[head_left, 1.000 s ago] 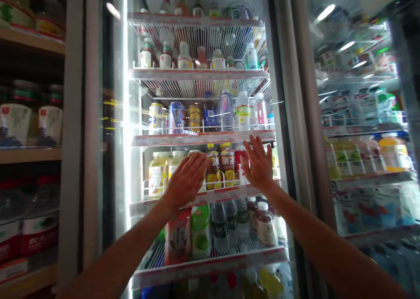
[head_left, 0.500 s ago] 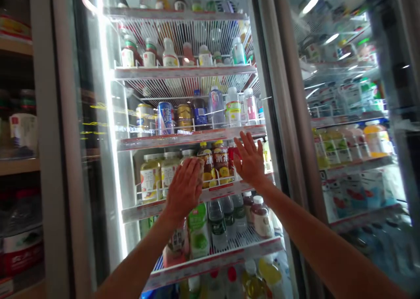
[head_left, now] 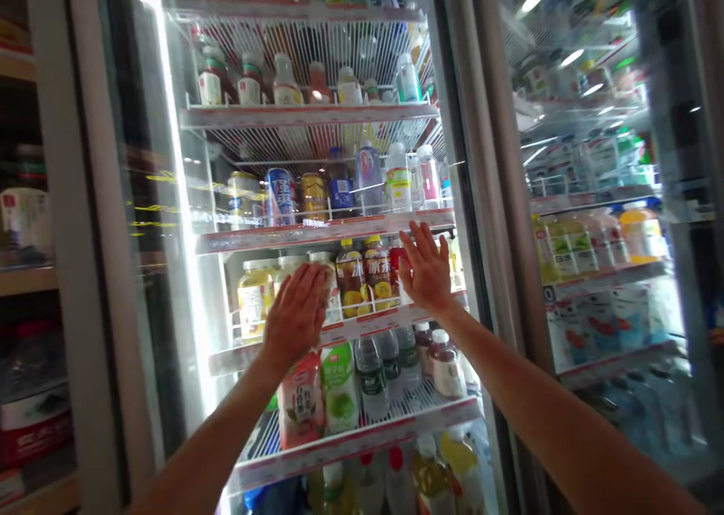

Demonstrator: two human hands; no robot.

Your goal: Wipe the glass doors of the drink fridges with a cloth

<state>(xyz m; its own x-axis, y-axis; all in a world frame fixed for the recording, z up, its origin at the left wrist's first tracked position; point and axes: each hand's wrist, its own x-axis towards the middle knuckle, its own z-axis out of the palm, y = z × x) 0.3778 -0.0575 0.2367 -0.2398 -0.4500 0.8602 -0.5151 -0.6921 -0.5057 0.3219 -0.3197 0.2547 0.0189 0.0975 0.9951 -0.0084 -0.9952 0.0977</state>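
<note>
- Far left: shelving with bottles, among them a dark bottle with a pale label [head_left: 26,225]; a grey upright [head_left: 62,236] closes off this side.
- Left edge of the cooler: a glass door [head_left: 148,274] carrying yellow reflections [head_left: 181,177], beside a bright light strip [head_left: 176,145].
- Left of centre: the left hand [head_left: 297,308], back toward the viewer, its fingers nearly straight and drawn together over a pale cloth [head_left: 329,283] at the glass. The cloth shows only as a crumpled edge beyond the fingers (whether they pinch it cannot be told). Behind the glass, a jar of yellow drink [head_left: 252,298] stands to the left of the hand; a pink package [head_left: 302,403] and a green package [head_left: 339,387] stand on the shelf below.
- Centre: two dark tea bottles [head_left: 378,274] with yellow caps, upright side by side, seen between the hands.
- Right of centre: the right hand [head_left: 427,268], bare and spread wide, palm toward the glass, fingers pointing up (its exact contact is hidden). A white-capped brown bottle [head_left: 446,368] stands lower, behind the glass.
- Right: a metal door frame [head_left: 501,198], then a second cooler, with an orange bottle [head_left: 640,232] on a middle shelf.
</note>
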